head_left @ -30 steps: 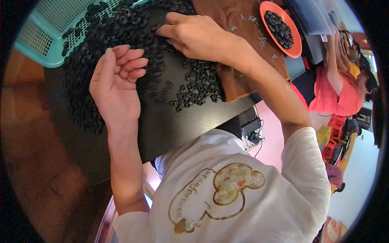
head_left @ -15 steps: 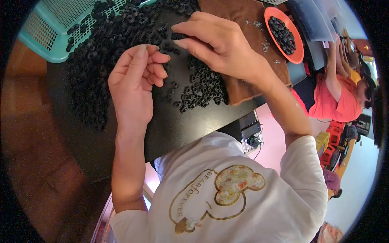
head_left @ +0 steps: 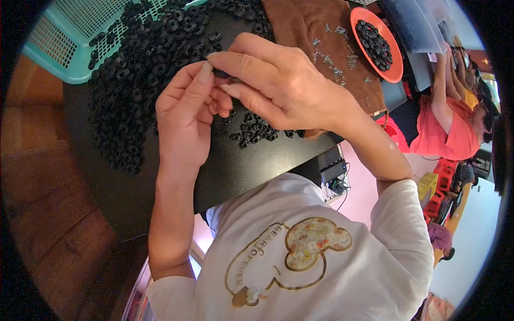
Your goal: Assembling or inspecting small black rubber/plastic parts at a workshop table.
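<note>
My left hand (head_left: pixel 184 115) is closed, its thumb pressed on the forefinger; whatever lies between them is hidden. My right hand (head_left: pixel 286 83) meets it at the fingertips and pinches a small black plastic part (head_left: pixel 218 73), mostly covered by the fingers. Both hands are above the dark table (head_left: pixel 241 176). A large heap of black ring-like plastic parts (head_left: pixel 126 107) spreads to the left and behind them. Under my right hand lies a smaller group of black hollow pieces (head_left: pixel 254 131), partly hidden.
A brown cloth (head_left: pixel 300 27) holds several small metal springs (head_left: pixel 336 72). Beyond it sits an orange bowl (head_left: pixel 397 67) with black parts in it. Green mesh baskets (head_left: pixel 75 75) stand at the far left. A clear plastic bin (head_left: pixel 415 24) and a person in a coral shirt (head_left: pixel 450 125) are at right.
My right hand has moved left with the black part, and its fingertips now meet the left hand's. The left hand has shifted slightly right. More springs on the cloth are visible.
</note>
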Action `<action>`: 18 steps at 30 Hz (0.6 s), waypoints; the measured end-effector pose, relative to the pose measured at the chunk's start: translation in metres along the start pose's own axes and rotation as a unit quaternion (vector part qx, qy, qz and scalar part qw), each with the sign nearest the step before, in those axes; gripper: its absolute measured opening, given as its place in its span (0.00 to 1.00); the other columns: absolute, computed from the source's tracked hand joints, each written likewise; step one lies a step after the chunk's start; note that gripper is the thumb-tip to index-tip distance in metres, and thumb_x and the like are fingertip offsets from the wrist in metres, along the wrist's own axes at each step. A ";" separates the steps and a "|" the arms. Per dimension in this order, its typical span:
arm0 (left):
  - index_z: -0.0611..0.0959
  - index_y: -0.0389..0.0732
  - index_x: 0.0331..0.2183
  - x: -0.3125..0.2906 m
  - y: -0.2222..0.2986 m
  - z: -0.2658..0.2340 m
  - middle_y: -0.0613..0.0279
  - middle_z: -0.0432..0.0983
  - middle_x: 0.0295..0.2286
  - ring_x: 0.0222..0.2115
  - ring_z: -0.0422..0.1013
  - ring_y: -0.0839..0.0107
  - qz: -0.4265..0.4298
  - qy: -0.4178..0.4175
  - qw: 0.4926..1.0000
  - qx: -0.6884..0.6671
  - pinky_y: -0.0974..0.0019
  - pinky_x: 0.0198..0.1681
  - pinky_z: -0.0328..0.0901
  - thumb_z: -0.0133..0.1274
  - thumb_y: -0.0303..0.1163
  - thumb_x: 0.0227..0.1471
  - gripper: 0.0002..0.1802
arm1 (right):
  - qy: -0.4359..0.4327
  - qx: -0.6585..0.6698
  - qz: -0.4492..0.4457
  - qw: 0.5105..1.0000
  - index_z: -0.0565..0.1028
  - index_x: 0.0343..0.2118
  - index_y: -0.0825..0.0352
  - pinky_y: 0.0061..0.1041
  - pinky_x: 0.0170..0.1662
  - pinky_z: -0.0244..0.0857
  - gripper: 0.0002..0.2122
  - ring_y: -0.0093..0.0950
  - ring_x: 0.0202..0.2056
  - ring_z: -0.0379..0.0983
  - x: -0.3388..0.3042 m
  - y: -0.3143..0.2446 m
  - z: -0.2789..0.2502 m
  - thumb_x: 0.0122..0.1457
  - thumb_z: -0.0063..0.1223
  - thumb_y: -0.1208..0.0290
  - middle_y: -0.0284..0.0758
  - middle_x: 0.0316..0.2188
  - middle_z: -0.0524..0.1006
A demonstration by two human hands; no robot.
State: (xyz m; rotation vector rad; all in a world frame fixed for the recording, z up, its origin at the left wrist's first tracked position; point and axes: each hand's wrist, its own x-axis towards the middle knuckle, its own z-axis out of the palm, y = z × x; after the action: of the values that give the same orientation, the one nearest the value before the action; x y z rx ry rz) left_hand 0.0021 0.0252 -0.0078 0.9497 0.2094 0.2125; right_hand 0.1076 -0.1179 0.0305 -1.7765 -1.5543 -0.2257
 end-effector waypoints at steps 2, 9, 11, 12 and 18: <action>0.77 0.34 0.39 0.000 0.000 -0.002 0.64 0.74 0.25 0.23 0.70 0.78 -0.007 -0.009 0.999 -0.045 0.75 0.26 0.65 0.47 0.33 0.60 0.12 | -0.008 0.034 0.011 0.999 0.74 0.38 0.70 0.34 0.28 0.68 0.11 0.39 0.27 0.72 0.002 -0.001 -0.002 0.51 0.53 0.72 0.39 0.25 0.69; 0.75 0.33 0.43 -0.002 0.002 0.005 0.62 0.74 0.26 0.23 0.70 0.74 -0.044 -0.051 0.987 -0.149 0.72 0.26 0.66 0.44 0.30 0.60 0.13 | -0.024 0.101 0.008 0.995 0.75 0.40 0.73 0.27 0.30 0.66 0.13 0.32 0.26 0.71 0.007 0.006 -0.011 0.53 0.57 0.74 0.39 0.24 0.71; 0.74 0.33 0.43 -0.003 0.003 0.006 0.62 0.74 0.26 0.23 0.70 0.74 -0.054 -0.046 0.987 -0.141 0.72 0.26 0.66 0.44 0.30 0.60 0.13 | -0.017 0.089 -0.001 0.996 0.75 0.39 0.73 0.27 0.29 0.66 0.13 0.32 0.26 0.71 0.005 0.005 -0.014 0.52 0.58 0.74 0.39 0.24 0.71; 0.74 0.33 0.44 -0.003 0.003 0.006 0.62 0.74 0.27 0.24 0.70 0.74 -0.059 -0.050 0.987 -0.142 0.72 0.27 0.66 0.44 0.30 0.59 0.13 | -0.011 0.077 -0.011 0.997 0.75 0.39 0.72 0.27 0.29 0.66 0.13 0.32 0.25 0.71 0.004 0.004 -0.015 0.51 0.58 0.74 0.39 0.25 0.71; 0.74 0.33 0.44 -0.003 0.000 0.006 0.61 0.75 0.30 0.27 0.71 0.74 -0.037 -0.093 0.989 -0.108 0.72 0.30 0.67 0.48 0.27 0.56 0.14 | -0.018 0.002 -0.012 1.000 0.74 0.40 0.70 0.28 0.26 0.67 0.13 0.34 0.25 0.71 -0.003 -0.003 -0.021 0.50 0.57 0.76 0.39 0.28 0.71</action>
State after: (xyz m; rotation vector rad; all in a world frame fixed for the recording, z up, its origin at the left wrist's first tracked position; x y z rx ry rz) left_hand 0.0011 0.0201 -0.0045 0.7390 0.0477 0.0750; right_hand 0.1113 -0.1341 0.0449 -1.7686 -1.6024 -0.2029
